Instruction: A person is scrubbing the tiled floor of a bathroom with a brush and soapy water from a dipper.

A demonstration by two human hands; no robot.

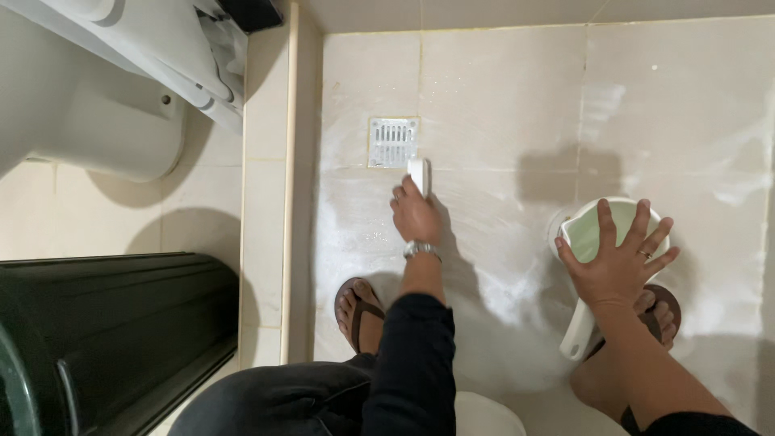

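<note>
Left hand (416, 215) grips brush (419, 175) below drain (393, 142), scrubbing soapy floor (500, 97); right hand (617, 266), fingers spread, steadies dipper (588, 234).

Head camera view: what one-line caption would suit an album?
Left hand grips a white brush beside the floor drain; right hand rests spread on a pale green dipper.

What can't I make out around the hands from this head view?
- Scrub brush: bristles hidden beneath it; handle wrapped by the left hand.
- Pale green scoop: contents covered by the right hand.
- Right foot: mostly behind the wrist.
- Toilet: cut off top-left.
</note>
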